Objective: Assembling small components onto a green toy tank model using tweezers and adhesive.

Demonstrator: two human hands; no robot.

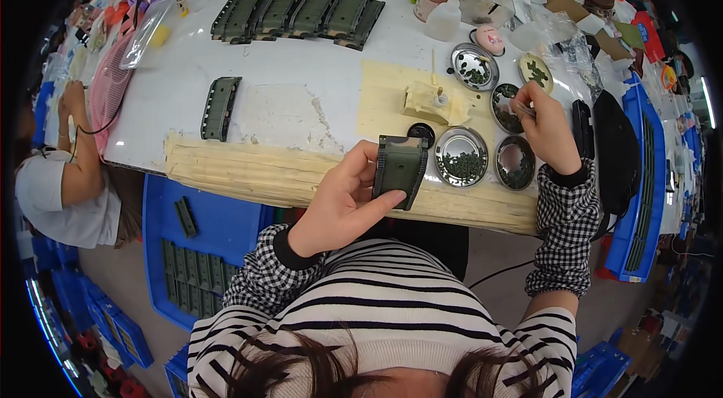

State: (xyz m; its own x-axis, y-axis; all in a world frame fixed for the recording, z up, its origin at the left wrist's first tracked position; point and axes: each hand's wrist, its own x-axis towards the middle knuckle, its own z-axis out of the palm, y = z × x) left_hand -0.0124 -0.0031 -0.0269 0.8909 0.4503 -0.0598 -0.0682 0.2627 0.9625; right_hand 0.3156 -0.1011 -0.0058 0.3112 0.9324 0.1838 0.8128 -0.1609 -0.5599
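In the head view, the left hand is partly closed around a green plastic piece, thumb across its face, holding it up near the front edge of the bench. The right hand has its fingertips pinched together over a small metal dish of dark green bits; whether they grip anything, I cannot tell. A second dish sits just below that one, near the checked sleeve. A low sweep of the forearm could tip it and mix the bits. A loose pinch could drop a bit, and a slack thumb could let the piece slip.
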